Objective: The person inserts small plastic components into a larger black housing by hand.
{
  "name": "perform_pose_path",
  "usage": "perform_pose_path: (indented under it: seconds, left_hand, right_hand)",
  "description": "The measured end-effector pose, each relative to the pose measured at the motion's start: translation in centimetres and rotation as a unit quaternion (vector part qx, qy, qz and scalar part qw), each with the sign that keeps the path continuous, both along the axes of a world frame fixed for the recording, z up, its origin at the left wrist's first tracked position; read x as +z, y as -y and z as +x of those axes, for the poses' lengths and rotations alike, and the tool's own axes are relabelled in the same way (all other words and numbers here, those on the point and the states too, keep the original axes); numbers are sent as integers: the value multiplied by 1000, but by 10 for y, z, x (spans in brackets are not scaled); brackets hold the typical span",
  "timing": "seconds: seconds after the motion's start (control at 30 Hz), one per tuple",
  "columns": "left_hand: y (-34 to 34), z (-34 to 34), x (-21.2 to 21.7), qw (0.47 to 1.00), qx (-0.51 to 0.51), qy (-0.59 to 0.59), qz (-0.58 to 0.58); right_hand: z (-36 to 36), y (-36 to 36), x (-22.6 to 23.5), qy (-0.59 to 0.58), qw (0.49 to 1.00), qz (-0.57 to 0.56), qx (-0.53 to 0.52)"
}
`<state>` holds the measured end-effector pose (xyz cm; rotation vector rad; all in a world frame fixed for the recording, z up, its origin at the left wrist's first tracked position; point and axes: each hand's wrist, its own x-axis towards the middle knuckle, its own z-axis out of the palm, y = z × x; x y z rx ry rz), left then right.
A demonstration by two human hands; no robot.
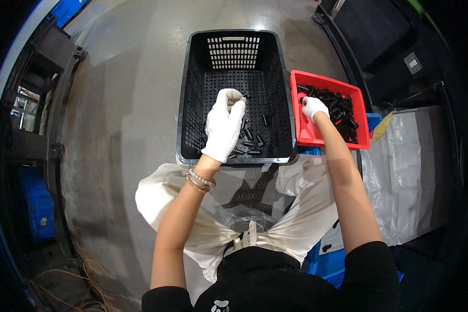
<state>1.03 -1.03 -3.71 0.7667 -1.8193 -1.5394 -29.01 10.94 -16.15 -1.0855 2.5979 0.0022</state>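
Left hand [224, 124]: white-gloved, held over the inside of the black slotted crate [192, 104], fingers curled together at the tips near the crate's middle; whether a part sits between them cannot be told from this view. Bead bracelets [199, 181] circle the left wrist. Right hand [313, 107]: white-gloved, reaching down into the red bin [309, 136], fingers bent into the heap of small black parts [340, 112]; the fingertips are buried among the pieces, so the grip itself cannot be told. Black slotted crate: rectangular, perforated walls and floor, standing on the grey concrete floor [125, 104] directly in front of the person's knees. Loose black parts in the crate [250, 139]: a small scatter of short dark pieces lying on the crate bottom, toward its near side, just beside the left hand. Red bin: open-topped, touching the crate's right wall, tilted slightly, filled mostly toward its far and right side. White sheet [405, 171]: spread on the floor to the right of the bin. Person: seated, cream trousers [307, 208], black top, bare forearms.
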Motion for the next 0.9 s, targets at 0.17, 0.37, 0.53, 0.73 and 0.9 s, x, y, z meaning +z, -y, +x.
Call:
perform_pose_path:
  seconds: [0.17, 0.37, 0.53, 0.73, 0.9]
  left_hand:
    - [-1, -4, 0, 1000, -22, -7, 6]
    - [-1, -9, -5, 996, -44, 68, 24]
    - [-7, -18, -6, 997, -17, 26, 76]
    - [-6, -17, 5, 947, -199, -11, 253]
    - [-5, -12, 14, 880, -228, -106, 403]
  right_hand:
    - [-17, 7, 34, -45, 981, -180, -66]
    - [43, 23, 128, 348, 882, -316, -29]
    - [98, 29, 174, 522, 790, -311, 82]
    - [130, 30, 187, 564, 761, -285, 144]
    - [146, 32, 192, 503, 782, -344, 130]
